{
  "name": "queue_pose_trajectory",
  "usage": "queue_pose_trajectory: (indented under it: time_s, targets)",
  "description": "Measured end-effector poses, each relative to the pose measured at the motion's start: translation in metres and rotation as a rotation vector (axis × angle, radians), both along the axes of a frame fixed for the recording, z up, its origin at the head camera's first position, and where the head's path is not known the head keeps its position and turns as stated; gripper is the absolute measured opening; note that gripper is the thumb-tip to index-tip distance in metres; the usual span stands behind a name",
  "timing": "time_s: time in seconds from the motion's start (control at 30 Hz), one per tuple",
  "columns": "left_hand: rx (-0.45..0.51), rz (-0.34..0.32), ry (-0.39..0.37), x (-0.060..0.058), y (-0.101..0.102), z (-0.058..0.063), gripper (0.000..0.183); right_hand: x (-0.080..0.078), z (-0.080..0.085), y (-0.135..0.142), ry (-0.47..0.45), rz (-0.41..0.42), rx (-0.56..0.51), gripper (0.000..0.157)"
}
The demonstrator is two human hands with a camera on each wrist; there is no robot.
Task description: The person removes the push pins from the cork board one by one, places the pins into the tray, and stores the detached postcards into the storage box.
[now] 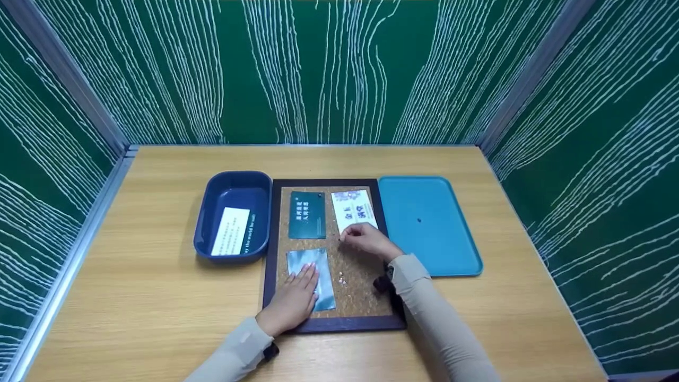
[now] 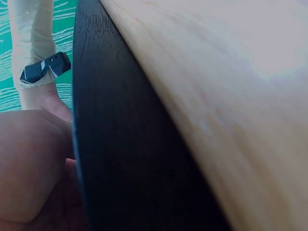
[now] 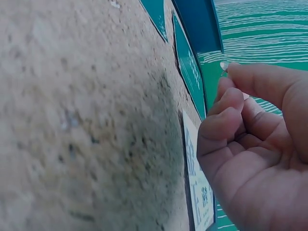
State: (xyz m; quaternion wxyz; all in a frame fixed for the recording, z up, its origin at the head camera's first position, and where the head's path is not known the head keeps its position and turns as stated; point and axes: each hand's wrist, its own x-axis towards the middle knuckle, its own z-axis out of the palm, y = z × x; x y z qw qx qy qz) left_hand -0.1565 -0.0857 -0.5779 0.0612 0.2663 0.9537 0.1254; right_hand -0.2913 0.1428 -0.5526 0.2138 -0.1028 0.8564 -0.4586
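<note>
My left hand (image 1: 292, 302) rests with its fingers straight on a light-blue card (image 1: 325, 297) at the lower left of the framed cork board (image 1: 360, 302). My right hand (image 1: 370, 240) is over the board, at the lower edge of a white card with purple print (image 1: 353, 204). In the right wrist view, its thumb and finger pinch a small clear thumbtack (image 3: 224, 65); the other fingers are curled. A dark green card (image 1: 307, 215) with white writing lies at the board's upper left. Several tiny shiny pieces (image 1: 342, 279), probably tacks, lie on the cork.
Left of the board stands a dark blue bin (image 1: 200, 233) holding a white card (image 1: 231, 232) and a dark green card. A turquoise tray (image 1: 429, 233) with a small dark spot lies to the right. Green walls with white lines (image 1: 339, 69) enclose the wooden table (image 1: 159, 318).
</note>
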Motion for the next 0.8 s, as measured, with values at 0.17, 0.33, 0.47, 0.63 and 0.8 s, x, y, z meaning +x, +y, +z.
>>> queue_pose_trajectory:
  time_s: [0.17, 0.33, 0.47, 0.63, 0.8]
  targets:
    - [0.008, 0.001, -0.017, 0.001, 0.000, 0.000, 0.054, 0.000, 0.001, 0.007, -0.026, -0.041, -0.007, 0.016]
    - [0.016, 0.000, -0.014, 0.001, 0.000, 0.001, 0.054, 0.000, 0.001, 0.014, -0.040, -0.070, -0.031, 0.018]
    - [0.018, -0.003, 0.009, 0.001, 0.000, 0.000, 0.053, 0.000, 0.001, 0.021, -0.026, -0.062, -0.046, 0.021]
    - [0.018, 0.002, 0.014, 0.000, 0.000, -0.001, 0.053, 0.000, -0.001, 0.031, -0.011, -0.061, -0.069, 0.021]
    - [0.017, 0.007, 0.001, 0.000, -0.001, -0.002, 0.054, -0.001, -0.002, 0.039, -0.011, -0.074, -0.081, 0.020]
